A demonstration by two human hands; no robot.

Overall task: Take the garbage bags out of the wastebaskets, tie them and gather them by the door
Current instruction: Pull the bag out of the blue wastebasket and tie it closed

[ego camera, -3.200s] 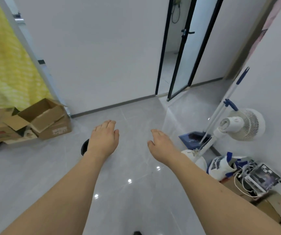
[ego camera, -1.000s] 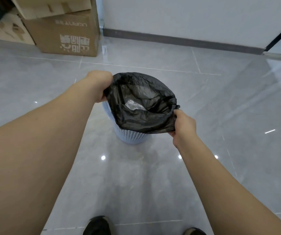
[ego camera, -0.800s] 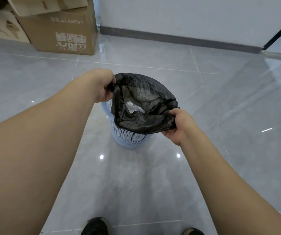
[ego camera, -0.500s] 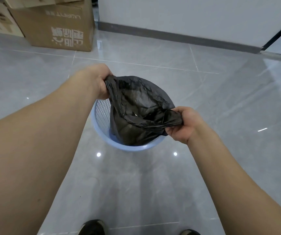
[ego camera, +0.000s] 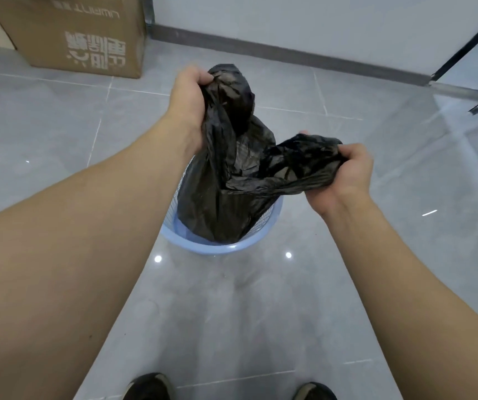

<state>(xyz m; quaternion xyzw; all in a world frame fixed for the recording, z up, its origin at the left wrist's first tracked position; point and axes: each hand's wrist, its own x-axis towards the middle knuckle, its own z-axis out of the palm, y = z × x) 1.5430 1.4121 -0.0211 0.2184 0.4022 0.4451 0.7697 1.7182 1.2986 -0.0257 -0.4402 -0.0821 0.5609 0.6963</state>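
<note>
Both arms reach forward over the blue wastebasket [ego camera: 220, 246]. Left hand [ego camera: 187, 96] raised above it, grip fisted on one bunched edge of the black garbage bag [ego camera: 223, 192]. Right hand [ego camera: 347, 174] lower, to the basket's right, grip fisted on the other edge. Bag bottom sits inside the wastebasket.

place: room in a home | floor: glossy grey tiles [ego camera: 261, 313] with dark skirting [ego camera: 289, 57] under a white wall [ego camera: 289, 15] | storage: cardboard boxes [ego camera: 82, 33] by the wall | bin: small blue mesh wastebasket [ego camera: 220, 246] | door: black-framed, right edge [ego camera: 468, 41]
</note>
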